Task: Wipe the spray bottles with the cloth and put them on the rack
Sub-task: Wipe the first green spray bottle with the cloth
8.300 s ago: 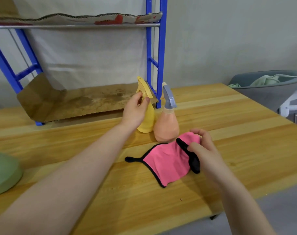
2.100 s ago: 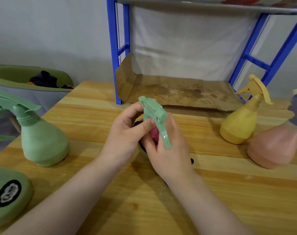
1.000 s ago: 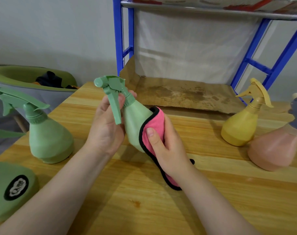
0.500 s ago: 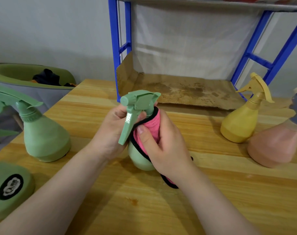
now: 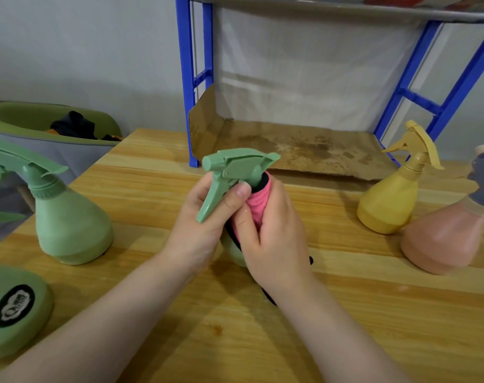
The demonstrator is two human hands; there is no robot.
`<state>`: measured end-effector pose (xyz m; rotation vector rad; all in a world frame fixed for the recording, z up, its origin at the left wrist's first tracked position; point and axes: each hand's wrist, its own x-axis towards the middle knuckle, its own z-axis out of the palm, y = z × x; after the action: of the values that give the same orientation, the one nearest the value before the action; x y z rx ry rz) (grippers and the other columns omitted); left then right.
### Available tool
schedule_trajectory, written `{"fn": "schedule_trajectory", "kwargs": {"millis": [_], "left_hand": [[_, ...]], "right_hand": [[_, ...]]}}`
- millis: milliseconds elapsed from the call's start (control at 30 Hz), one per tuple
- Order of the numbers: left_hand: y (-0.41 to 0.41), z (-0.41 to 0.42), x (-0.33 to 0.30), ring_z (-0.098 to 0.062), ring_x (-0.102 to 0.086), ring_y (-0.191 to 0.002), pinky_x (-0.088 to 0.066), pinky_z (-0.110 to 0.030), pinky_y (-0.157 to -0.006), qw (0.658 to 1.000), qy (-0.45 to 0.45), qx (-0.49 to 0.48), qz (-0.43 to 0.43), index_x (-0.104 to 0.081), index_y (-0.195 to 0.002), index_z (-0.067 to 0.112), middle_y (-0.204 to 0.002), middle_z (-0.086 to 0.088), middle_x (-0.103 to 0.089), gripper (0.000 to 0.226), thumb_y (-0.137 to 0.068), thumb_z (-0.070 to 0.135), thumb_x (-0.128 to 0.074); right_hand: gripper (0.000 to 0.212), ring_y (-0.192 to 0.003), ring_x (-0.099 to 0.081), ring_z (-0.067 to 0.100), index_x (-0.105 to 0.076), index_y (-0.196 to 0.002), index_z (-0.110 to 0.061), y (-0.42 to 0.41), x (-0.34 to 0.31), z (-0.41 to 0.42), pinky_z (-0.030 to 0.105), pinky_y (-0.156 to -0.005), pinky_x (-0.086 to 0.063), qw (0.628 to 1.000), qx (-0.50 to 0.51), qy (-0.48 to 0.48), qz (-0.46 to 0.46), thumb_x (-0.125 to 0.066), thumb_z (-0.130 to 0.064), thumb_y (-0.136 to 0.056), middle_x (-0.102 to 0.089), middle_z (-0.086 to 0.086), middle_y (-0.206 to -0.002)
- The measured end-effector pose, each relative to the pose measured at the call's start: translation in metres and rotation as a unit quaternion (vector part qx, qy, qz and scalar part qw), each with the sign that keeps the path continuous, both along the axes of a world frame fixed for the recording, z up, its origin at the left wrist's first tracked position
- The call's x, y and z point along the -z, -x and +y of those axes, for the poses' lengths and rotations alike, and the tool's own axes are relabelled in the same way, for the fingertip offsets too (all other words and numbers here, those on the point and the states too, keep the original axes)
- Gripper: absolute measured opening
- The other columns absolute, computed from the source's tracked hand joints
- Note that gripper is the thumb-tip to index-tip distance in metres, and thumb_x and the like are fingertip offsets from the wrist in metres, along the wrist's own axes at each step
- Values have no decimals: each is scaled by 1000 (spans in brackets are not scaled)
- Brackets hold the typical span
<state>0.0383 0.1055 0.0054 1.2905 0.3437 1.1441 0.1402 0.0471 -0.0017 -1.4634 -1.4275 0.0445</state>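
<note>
— Head view: where is the bottle being wiped?

— Over the middle of the wooden desk (image 5: 346,313). The left hand (image 5: 200,225) has its grip closed around the neck of a green spray bottle (image 5: 236,168), thumb beside the trigger.

— And the cloth?

— The right hand (image 5: 274,233) has its grip wrapped round the pink cloth (image 5: 256,207), pressing it against the bottle's body just under the spray head.

— Other bottles?

— A second green bottle (image 5: 66,217) stands upright on the left. A yellow bottle (image 5: 392,200) and a peach bottle (image 5: 445,233) stand at the right, close together.

— The rack?

— The blue rack (image 5: 187,78) stands behind, with worn cardboard (image 5: 299,145) lining its lowest level.
</note>
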Motion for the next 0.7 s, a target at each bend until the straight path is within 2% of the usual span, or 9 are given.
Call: {"fn": "schedule_trajectory", "kwargs": {"millis": [133,200,267,367,433,533,600,700], "left_hand": [[1,-3,-3,-16,-68,-99,-54,-26,-87,999,23,-24,-41,-74,-98,21,-99,0,-73,15,-84,23,-67],[0,-4,-5,-13,-69,-96,-53,-23,-84,996,51,-30,-69,-77,-92,25,-96,2,-74,12,-83,24,-68],[0,-2,-6,-10,-70,-95,-54,-22,-84,993,76,-41,-83,-78,-90,25,-96,4,-75,13,-81,25,-68],[0,2,-7,-10,-69,-94,-55,-25,-85,989,103,-61,-84,-76,-93,23,-95,3,-74,17,-80,29,-67],[2,5,-8,-11,-69,-92,-55,-26,-82,986,124,-64,-97,-71,-100,17,-94,2,-73,28,-78,35,-70],[4,10,-12,-13,-68,-89,-55,-29,-80,976,167,-56,-131,-65,-109,17,-96,0,-70,40,-79,42,-66],[5,11,-14,-11,-68,-85,-56,-31,-80,970,183,-60,-147,-64,-109,18,-92,3,-70,37,-83,43,-59],[6,15,-17,-12,-69,-81,-57,-34,-78,960,204,-72,-179,-66,-105,19,-89,6,-71,33,-89,45,-54]], "right_hand": [[49,-101,-57,11,-50,-131,-11,7,-1,3,27,-83,-48,1000,8,1,-28,-42,-45,-97,-60,-2,-113],[50,-103,-57,10,-50,-132,-11,9,0,4,24,-84,-48,999,10,-6,-38,-46,-45,-96,-60,-3,-115],[54,-106,-56,8,-49,-134,-14,8,3,6,21,-85,-47,999,11,4,-31,-47,-50,-94,-60,-5,-118],[58,-107,-56,12,-48,-135,-14,6,9,7,30,-87,-49,1000,6,18,-19,-46,-54,-92,-59,-4,-119],[60,-109,-55,13,-47,-137,-14,5,10,7,32,-90,-48,1000,-1,20,-12,-46,-55,-93,-58,-4,-120],[58,-115,-52,6,-45,-138,-19,4,9,5,24,-97,-44,999,-25,13,15,-48,-54,-92,-55,-9,-123],[58,-117,-50,1,-43,-140,-22,3,9,4,18,-99,-40,998,-44,11,33,-49,-54,-92,-52,-13,-125],[62,-124,-48,1,-39,-144,-21,1,12,6,17,-102,-38,996,-69,17,54,-50,-53,-92,-51,-11,-131]]}}
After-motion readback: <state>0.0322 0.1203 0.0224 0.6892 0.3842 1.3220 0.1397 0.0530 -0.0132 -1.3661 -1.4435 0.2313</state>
